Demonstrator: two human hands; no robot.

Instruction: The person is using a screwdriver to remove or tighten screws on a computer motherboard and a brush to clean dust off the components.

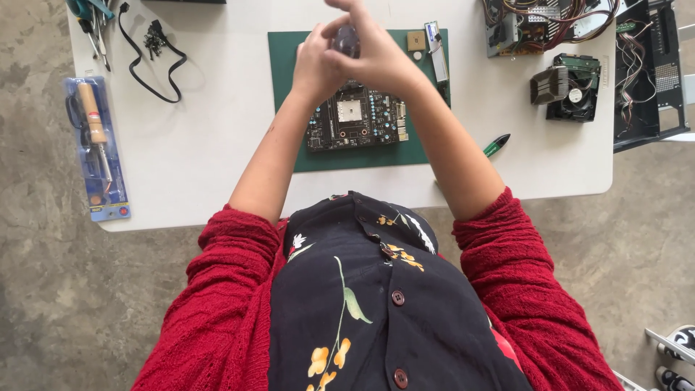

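Small dark roundish object [347,41], glossy, w/ both hands around it

Both forearms cross above the motherboard [356,118], blocking the way onto the green mat [286,108] from the near side. Bare white table [210,145] lies open between the mat and the packaged soldering iron [96,148]. The black cable [148,65] crowds the far left; a cooler fan [568,87], a wire-filled case [648,69] and a green pen [496,145] hem the right.
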